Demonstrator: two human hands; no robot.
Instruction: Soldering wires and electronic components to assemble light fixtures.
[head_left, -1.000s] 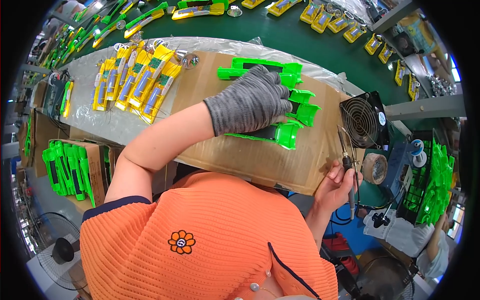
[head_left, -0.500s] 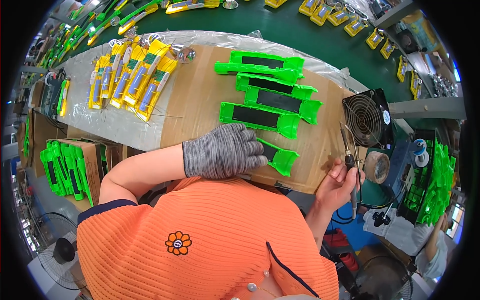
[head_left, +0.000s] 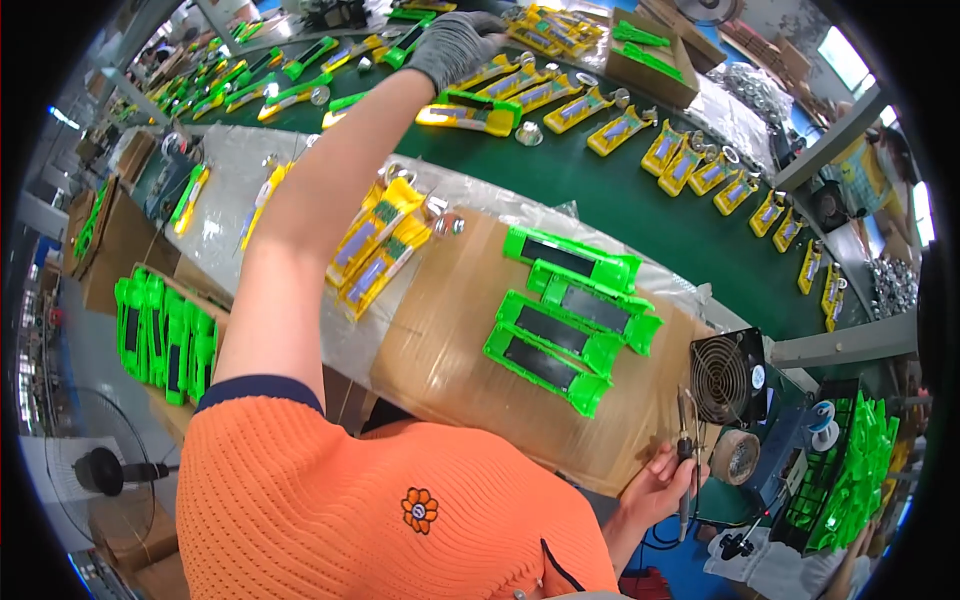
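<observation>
My left hand (head_left: 455, 48), in a grey knit glove, stretches across the green conveyor belt (head_left: 560, 165). Its fingers reach out above yellow housings (head_left: 500, 80) lying there; nothing shows in them. Beside the glove lies a green casing with a dark panel (head_left: 408, 42). At the right edge of the cardboard sheet (head_left: 450, 350), my bare right hand (head_left: 660, 485) is closed around a soldering iron (head_left: 685, 445), its metal tip pointing up. Several green casings (head_left: 555, 335) with dark panels lie close together on the cardboard. My left forearm partly covers yellow housings with lilac cells (head_left: 375, 250).
A black fan (head_left: 725, 378) and a brownish round roll (head_left: 735, 457) stand by my right hand. Farther right are a blue box (head_left: 785, 450) and a crate of green casings (head_left: 860, 470). Another box of casings (head_left: 165, 335) stands at the left. Yellow housings with lamps (head_left: 620, 130) line the belt.
My left hand has gone from the near edge of the cardboard far across to the belt. The nearest green casing now sits up against the others. My right hand still holds the iron.
</observation>
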